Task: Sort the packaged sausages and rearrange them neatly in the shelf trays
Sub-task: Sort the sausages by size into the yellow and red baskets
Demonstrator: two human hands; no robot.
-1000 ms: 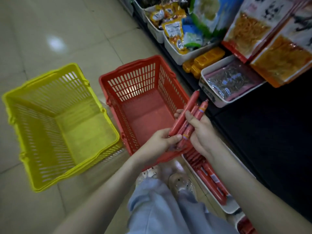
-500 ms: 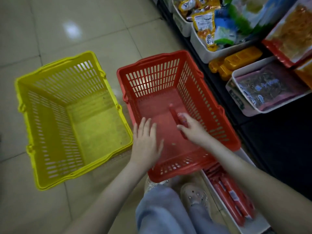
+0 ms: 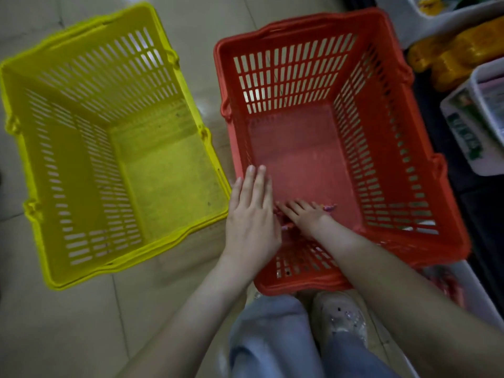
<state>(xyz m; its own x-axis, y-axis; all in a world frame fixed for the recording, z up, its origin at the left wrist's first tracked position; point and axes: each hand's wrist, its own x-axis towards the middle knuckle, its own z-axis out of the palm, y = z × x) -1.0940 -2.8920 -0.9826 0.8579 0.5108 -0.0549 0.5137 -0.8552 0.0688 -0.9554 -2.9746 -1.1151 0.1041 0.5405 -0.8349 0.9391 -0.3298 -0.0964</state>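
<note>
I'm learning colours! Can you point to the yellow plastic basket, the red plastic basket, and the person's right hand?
Yellow slotted plastic basket (image 3: 163, 170): head view, on its bare floor.
Red slotted plastic basket (image 3: 300, 143): head view, on its bare floor.
Right hand (image 3: 305, 216): head view, back of the hand.

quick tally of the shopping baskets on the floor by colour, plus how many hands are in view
yellow basket: 1
red basket: 1
hands: 2 (left hand, right hand)
total: 4
</note>
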